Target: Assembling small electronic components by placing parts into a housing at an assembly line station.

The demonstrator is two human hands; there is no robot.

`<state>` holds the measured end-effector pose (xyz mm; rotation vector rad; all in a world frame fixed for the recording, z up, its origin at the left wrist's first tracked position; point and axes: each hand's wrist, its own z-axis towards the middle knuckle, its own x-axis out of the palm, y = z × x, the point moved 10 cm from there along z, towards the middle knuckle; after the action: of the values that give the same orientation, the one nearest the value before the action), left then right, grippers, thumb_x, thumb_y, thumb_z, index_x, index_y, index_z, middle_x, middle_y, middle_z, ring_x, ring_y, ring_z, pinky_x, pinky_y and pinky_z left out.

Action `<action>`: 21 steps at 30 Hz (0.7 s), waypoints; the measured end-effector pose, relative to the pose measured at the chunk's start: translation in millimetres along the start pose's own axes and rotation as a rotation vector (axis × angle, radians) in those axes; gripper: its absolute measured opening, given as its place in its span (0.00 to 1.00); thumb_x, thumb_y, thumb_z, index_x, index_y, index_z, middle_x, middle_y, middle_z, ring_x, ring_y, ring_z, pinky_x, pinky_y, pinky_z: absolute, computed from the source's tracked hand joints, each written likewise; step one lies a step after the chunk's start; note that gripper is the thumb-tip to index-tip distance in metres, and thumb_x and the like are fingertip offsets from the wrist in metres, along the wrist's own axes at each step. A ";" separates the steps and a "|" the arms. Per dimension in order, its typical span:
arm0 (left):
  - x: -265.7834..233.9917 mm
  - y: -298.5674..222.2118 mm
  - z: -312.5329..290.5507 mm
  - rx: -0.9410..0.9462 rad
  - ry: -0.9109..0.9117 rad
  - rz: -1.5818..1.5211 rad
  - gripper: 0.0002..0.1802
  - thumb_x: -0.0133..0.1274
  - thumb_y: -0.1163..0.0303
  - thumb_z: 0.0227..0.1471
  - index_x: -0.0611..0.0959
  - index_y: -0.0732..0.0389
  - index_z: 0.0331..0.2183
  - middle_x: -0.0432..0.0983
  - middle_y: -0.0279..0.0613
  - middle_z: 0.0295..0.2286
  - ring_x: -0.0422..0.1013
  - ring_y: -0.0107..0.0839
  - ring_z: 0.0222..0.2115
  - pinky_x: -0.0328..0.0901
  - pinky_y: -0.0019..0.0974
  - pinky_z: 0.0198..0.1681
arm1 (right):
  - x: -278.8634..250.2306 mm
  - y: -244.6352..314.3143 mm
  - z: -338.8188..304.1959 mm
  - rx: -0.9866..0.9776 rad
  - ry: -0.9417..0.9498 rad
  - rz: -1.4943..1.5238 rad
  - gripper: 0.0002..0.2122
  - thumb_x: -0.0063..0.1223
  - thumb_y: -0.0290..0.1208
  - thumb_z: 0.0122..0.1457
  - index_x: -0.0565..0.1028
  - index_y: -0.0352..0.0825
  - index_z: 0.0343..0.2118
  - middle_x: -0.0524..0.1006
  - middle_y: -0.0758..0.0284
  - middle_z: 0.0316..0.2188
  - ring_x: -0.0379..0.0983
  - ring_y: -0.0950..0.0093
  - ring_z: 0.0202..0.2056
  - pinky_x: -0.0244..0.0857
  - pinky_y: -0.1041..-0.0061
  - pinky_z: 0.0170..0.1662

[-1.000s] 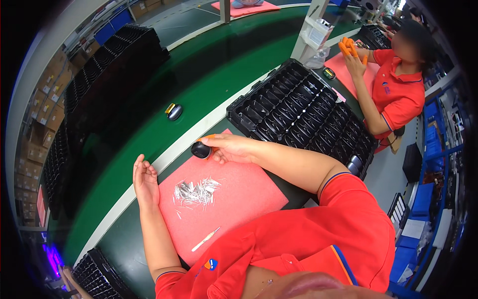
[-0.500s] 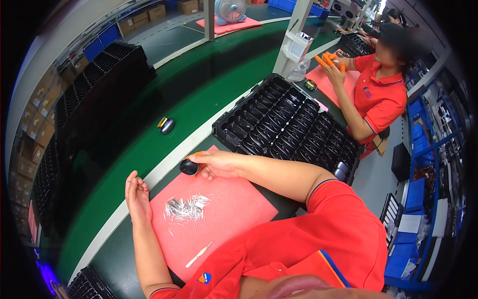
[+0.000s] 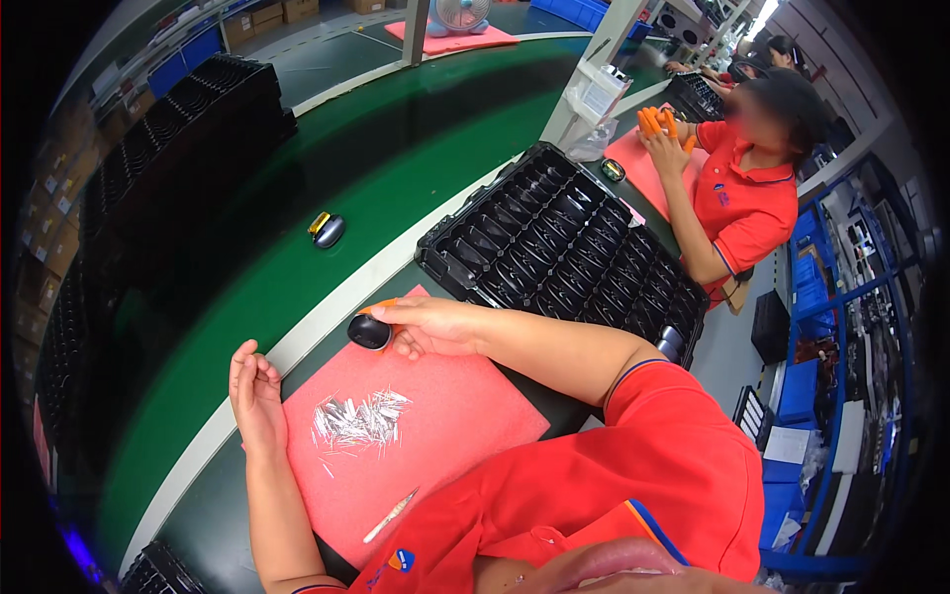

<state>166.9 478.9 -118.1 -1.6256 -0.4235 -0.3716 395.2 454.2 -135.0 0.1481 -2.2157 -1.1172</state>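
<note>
My right hand (image 3: pixel 430 327) holds a small glossy black rounded case (image 3: pixel 369 333) by its edge, above the far left part of a pink foam mat (image 3: pixel 465 416). Orange covers show on some of its fingertips. At the mat's left edge my left hand (image 3: pixel 259 401) is raised, empty, its fingers loosely curled and apart. Between my forearms a loose heap of thin silvery-white slivers (image 3: pixel 361 420) lies on the mat. Closer to me rests a slim pale pointed tool (image 3: pixel 390 516).
Beyond a pale rail runs a green conveyor belt (image 3: pixel 396 178) bearing a dark case with a yellow part (image 3: pixel 327 230). A black compartment tray (image 3: pixel 564 247) sits behind my right arm, with a dark case (image 3: pixel 670 343) in its corner. Stacked black trays (image 3: pixel 188 148) stand far left. A co-worker (image 3: pixel 747 188) works at right.
My left hand has shifted slightly left, away from the case. My right hand keeps hold of the case in nearly the same place. The co-worker's hands have moved a little.
</note>
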 end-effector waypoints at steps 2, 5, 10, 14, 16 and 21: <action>-2.7 1.5 1.9 0.000 -0.005 -0.006 0.12 0.47 0.66 0.58 0.73 0.62 0.42 0.66 0.29 0.26 0.63 0.18 0.28 0.59 0.21 0.34 | 0.4 1.4 1.0 -0.004 -0.005 0.008 0.16 0.42 0.45 0.63 0.70 0.39 0.46 0.73 0.74 0.30 0.63 0.86 0.22 0.58 0.85 0.26; -6.1 2.8 4.5 0.003 -0.014 -0.013 0.15 0.47 0.67 0.57 0.71 0.64 0.45 0.66 0.31 0.27 0.63 0.19 0.28 0.59 0.21 0.33 | -0.8 2.3 3.3 -0.005 0.000 0.010 0.16 0.43 0.45 0.63 0.70 0.39 0.45 0.73 0.74 0.31 0.63 0.86 0.22 0.58 0.85 0.27; -3.6 4.5 4.4 -0.006 -0.020 -0.019 0.16 0.47 0.67 0.57 0.71 0.64 0.45 0.66 0.31 0.27 0.63 0.19 0.28 0.59 0.21 0.33 | -1.1 1.7 1.3 -0.011 0.020 -0.009 0.16 0.40 0.47 0.63 0.69 0.41 0.45 0.72 0.75 0.30 0.63 0.87 0.23 0.59 0.87 0.27; -0.7 1.4 5.2 -0.007 -0.005 -0.017 0.16 0.47 0.67 0.57 0.71 0.64 0.45 0.66 0.31 0.27 0.63 0.19 0.28 0.59 0.22 0.33 | -1.1 3.1 -1.2 -0.013 -0.003 0.035 0.16 0.43 0.45 0.63 0.70 0.38 0.46 0.72 0.74 0.30 0.63 0.86 0.23 0.59 0.86 0.27; -1.4 1.7 3.7 -0.012 -0.018 -0.005 0.16 0.47 0.67 0.57 0.71 0.63 0.45 0.66 0.31 0.27 0.63 0.19 0.28 0.59 0.22 0.33 | -3.3 1.9 -2.6 -0.013 -0.025 0.043 0.16 0.42 0.45 0.63 0.70 0.38 0.46 0.72 0.74 0.30 0.63 0.86 0.23 0.59 0.86 0.27; 1.2 6.5 3.2 -0.020 -0.011 -0.001 0.16 0.47 0.67 0.56 0.71 0.63 0.45 0.66 0.31 0.27 0.62 0.19 0.28 0.58 0.22 0.34 | -5.4 -1.9 -3.7 0.001 0.018 0.033 0.18 0.43 0.45 0.63 0.69 0.39 0.49 0.72 0.74 0.30 0.63 0.85 0.22 0.59 0.86 0.27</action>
<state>171.1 481.6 -123.5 -1.6472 -0.4302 -0.3695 401.3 452.4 -137.5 0.1207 -2.1948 -1.0927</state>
